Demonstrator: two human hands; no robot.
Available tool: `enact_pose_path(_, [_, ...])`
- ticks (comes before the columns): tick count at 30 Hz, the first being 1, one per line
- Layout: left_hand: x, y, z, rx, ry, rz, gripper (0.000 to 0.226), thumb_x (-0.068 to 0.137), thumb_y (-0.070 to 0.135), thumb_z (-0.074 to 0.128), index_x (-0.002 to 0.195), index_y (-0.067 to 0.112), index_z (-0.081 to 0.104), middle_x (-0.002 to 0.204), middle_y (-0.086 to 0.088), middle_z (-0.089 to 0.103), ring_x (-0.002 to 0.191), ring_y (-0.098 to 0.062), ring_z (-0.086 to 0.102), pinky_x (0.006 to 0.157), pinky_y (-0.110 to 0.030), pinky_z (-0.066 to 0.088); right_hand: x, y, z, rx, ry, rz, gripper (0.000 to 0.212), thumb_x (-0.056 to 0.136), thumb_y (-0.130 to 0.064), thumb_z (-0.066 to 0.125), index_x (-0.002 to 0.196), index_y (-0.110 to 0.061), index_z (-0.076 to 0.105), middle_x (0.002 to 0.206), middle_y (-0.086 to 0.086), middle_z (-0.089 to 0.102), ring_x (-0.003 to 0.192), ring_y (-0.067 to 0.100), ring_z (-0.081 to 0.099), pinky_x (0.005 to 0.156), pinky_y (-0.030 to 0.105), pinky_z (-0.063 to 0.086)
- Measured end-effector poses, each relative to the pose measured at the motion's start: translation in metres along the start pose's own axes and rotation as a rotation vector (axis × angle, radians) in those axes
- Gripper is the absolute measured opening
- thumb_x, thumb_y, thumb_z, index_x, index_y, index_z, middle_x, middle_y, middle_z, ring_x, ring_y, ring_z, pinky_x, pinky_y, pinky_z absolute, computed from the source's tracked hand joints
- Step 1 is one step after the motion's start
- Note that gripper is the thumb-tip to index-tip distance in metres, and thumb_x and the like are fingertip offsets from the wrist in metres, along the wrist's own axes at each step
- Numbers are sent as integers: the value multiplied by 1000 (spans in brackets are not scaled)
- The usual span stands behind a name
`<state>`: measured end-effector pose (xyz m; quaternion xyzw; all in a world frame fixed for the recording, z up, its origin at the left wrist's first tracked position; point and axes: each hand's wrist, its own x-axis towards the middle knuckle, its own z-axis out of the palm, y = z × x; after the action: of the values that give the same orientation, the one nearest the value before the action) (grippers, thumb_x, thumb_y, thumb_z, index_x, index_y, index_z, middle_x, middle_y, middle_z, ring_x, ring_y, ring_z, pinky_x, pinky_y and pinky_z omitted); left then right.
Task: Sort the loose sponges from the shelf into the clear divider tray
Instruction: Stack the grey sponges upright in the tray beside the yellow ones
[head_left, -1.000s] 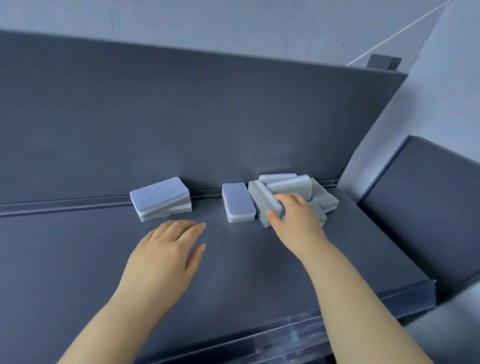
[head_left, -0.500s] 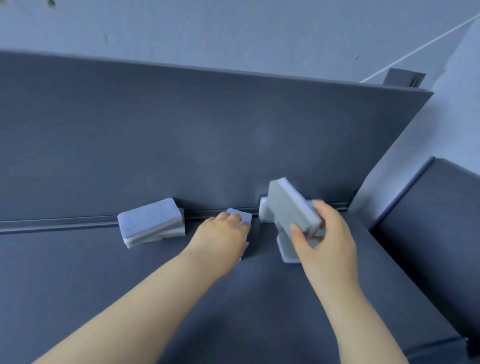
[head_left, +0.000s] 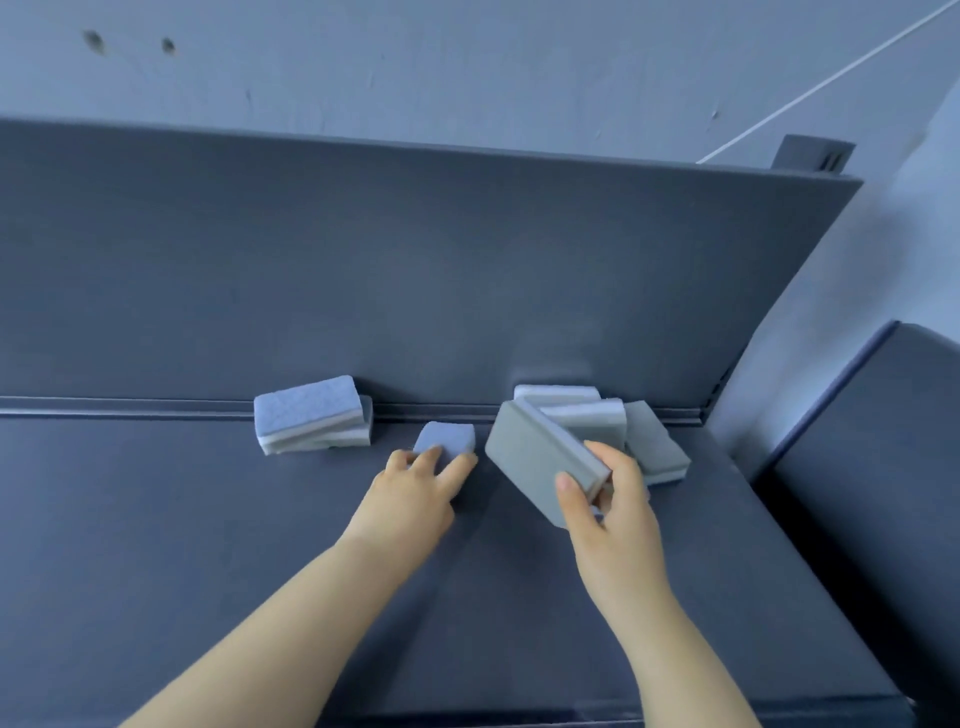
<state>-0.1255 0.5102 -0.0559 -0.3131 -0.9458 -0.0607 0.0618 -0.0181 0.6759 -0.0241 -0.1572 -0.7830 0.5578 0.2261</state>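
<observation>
Right hand grips grey sponge; left hand on blue sponge

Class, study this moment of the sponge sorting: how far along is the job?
Done: nothing visibly; the divider tray is out of view. In hand: the right hand grips a grey sponge tilted up over the right pile, while the left hand touches the single blue sponge. Left: that pile, the left stack, and every placing into the tray.
</observation>
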Motion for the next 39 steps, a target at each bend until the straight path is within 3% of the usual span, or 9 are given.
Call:
enact_pose_path(3, [-23,7,-7,-91,50,-116,57,77,1,50,123,33,39,120,-8,48,80,-27,44,66,-35,51,-8,2,-9,47,-20,21,37,87,-26,60,114,-41,40,100,-25,54,89,-14,53,68,8,42])
enact_pose_path(7, [-48,15,-16,-301,92,-284,34,94,14,38,123,27,50,138,-3,27,84,-20,42,70,-25,39,-17,9,-16,88,-50,37,44,85,-20,63,118,-38,40,103,-28,50,94,-13,51,71,10,41])
enact_pose_path(11, [-73,26,-21,-439,185,-343,25,88,30,55,114,30,54,133,2,25,74,-19,50,68,-21,39,-25,11,-15,76,-114,38,37,83,-20,66,106,-40,46,100,-27,54,90,-14,53,70,7,42])
enact_pose_path(14, [-91,27,-25,-455,303,-342,49,82,16,63,117,45,45,126,2,29,74,-14,52,66,-22,44,-33,15,-9,86,-159,18,38,81,-15,67,96,-45,49,99,-25,59,86,-16,56,70,3,43])
enact_pose_path(17, [-110,29,-31,-541,397,-397,74,83,11,61,128,57,24,112,16,37,88,2,47,65,-7,37,-43,19,-3,79,-192,-5,41,79,-13,68,94,-47,51,103,-21,62,90,-6,60,73,10,45])
enact_pose_path(23, [-146,33,-45,-590,532,-507,56,79,16,70,125,33,44,103,33,45,94,22,42,73,3,32,-62,15,5,9,-218,-88,49,77,-12,70,101,-49,48,111,-26,57,103,-1,57,82,15,42])
enact_pose_path(26, [-162,25,-52,-491,604,-467,50,77,9,73,122,21,55,105,21,46,100,22,39,79,5,27,-68,4,11,-39,-197,-196,52,77,-11,71,101,-50,47,108,-30,54,102,-9,52,83,11,41])
enact_pose_path(30, [-187,8,-64,-444,623,-418,55,76,11,72,127,21,54,109,27,47,101,21,42,82,3,29,-80,-11,32,-171,-200,-496,53,73,-1,73,112,-35,57,111,-22,53,105,-10,46,88,2,33])
enact_pose_path(39, [-318,-72,-98,-153,617,-388,46,71,8,77,115,11,64,107,5,58,98,-9,51,87,-17,39,-161,-71,137,-278,-346,-859,66,65,4,78,122,-21,57,109,-9,53,104,5,46,92,3,31])
